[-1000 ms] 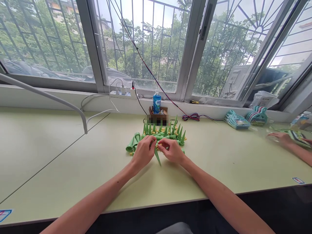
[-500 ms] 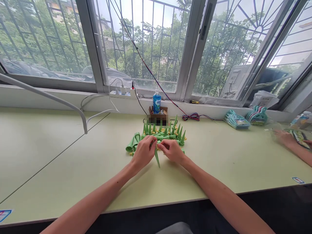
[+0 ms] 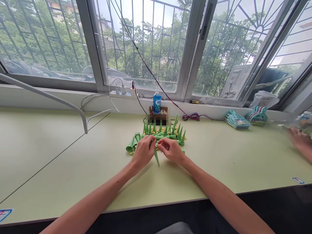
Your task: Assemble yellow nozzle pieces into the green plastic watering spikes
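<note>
My left hand (image 3: 145,148) is closed around a green plastic spike (image 3: 156,157), its thin point slanting down toward me. Close beside it, my right hand (image 3: 172,149) has thumb and fingers pinched at the spike's upper end; whatever small piece lies between those fingertips is hidden. Just beyond both hands lies a pile of similar green spikes with small yellow pieces (image 3: 180,138), several of them standing point up. Left of the pile, wider green cone-shaped parts (image 3: 133,143) rest on their sides. My hands cover part of the heap.
Behind the pile stands a small cardboard box (image 3: 165,112) with a blue-labelled bottle (image 3: 157,102). A coiled cable (image 3: 191,116) lies near the wall. Teal packaged items (image 3: 237,119) are at the right back. Another person's hand (image 3: 298,138) works at the far right. A white curved tube (image 3: 60,100) crosses the left.
My hands and the green spike have shifted only slightly, with the right fingertips a little farther from the left. The other person's hand has moved to the right.
</note>
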`<state>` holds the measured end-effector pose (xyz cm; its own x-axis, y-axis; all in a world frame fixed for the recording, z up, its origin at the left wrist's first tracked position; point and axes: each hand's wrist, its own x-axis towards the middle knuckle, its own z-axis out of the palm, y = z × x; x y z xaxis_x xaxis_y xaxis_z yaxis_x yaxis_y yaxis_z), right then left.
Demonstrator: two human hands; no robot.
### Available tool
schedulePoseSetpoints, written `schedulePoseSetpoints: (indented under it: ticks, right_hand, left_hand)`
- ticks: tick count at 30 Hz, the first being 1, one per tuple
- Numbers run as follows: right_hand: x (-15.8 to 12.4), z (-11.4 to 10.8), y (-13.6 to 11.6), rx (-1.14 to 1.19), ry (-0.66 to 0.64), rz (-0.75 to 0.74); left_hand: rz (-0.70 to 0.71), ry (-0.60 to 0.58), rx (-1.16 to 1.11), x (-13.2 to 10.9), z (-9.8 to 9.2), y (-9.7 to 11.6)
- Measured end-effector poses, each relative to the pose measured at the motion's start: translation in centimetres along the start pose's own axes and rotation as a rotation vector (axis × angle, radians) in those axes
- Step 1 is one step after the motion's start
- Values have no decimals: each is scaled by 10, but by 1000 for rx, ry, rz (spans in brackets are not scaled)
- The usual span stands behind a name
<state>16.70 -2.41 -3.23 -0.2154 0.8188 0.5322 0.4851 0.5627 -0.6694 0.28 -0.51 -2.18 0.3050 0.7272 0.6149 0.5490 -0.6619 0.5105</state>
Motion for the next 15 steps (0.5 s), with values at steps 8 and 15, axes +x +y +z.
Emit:
schedulePoseSetpoints:
  ticks: [8,15]
  right_hand:
    - [1,1,3,69,-7,19]
    - [1,2,7,72,16,58]
  left_hand:
    - [-7,-12,-18,0,-2,2]
    - [10,-25,-9,-2,-3,4]
